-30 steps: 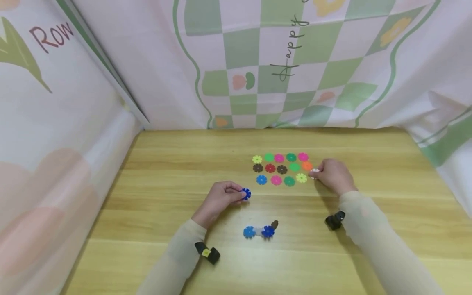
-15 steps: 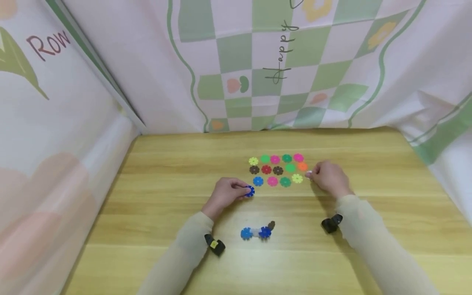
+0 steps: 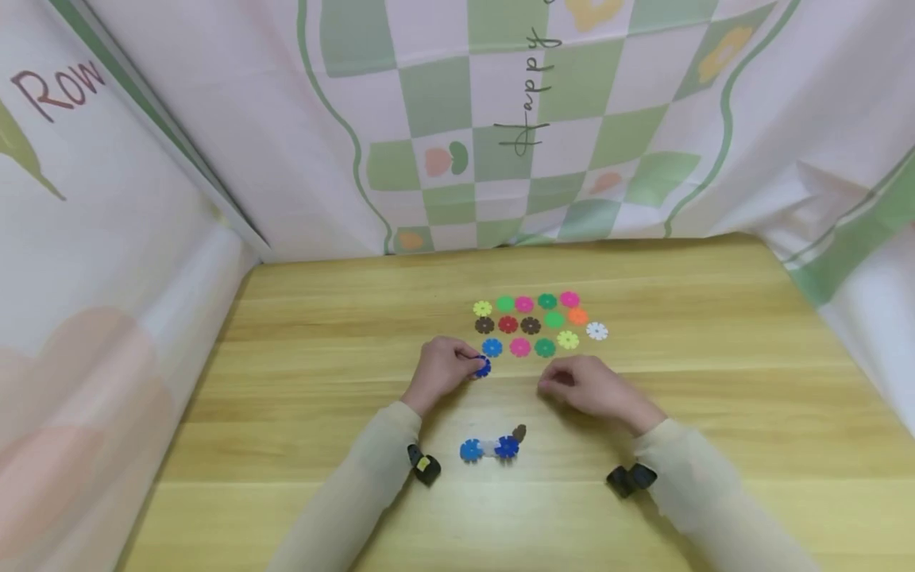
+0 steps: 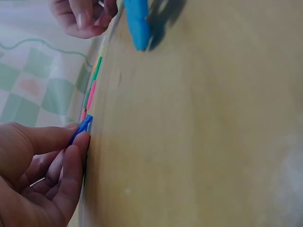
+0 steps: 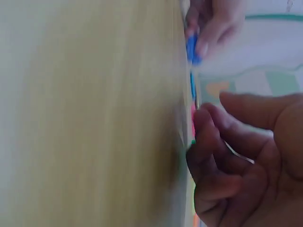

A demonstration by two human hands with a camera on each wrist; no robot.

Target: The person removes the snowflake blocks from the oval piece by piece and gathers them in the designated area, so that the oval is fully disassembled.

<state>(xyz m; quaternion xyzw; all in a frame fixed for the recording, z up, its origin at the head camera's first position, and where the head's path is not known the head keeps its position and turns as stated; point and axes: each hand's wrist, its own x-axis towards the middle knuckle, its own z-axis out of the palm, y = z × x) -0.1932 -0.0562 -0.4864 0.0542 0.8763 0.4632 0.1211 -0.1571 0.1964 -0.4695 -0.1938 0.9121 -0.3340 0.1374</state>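
My left hand (image 3: 445,369) pinches a dark blue flower-shaped disc (image 3: 484,366) between thumb and fingertips, just in front of the light blue disc (image 3: 492,347) in the nearest row. Loosely bent and holding nothing, my right hand (image 3: 593,389) hovers in front of the rows; its thumb (image 5: 246,106) stands apart from the fingers in the right wrist view. A white disc (image 3: 596,330) lies at the right end of the rows. Nearer the person, a joined piece lies on the table: a light blue disc (image 3: 471,450), a clear one, a dark blue one (image 3: 507,447) and a tilted brown disc (image 3: 519,433).
Three rows of loose flower-shaped discs, among them a red one (image 3: 508,324), an orange one (image 3: 577,316) and a yellow one (image 3: 568,340), lie flat on the wooden table (image 3: 343,318). A printed curtain (image 3: 436,95) hangs along the table's back edge.
My right hand has let go of the white disc and moved left and nearer the person. My left hand has carried the dark blue disc closer to the light blue one.
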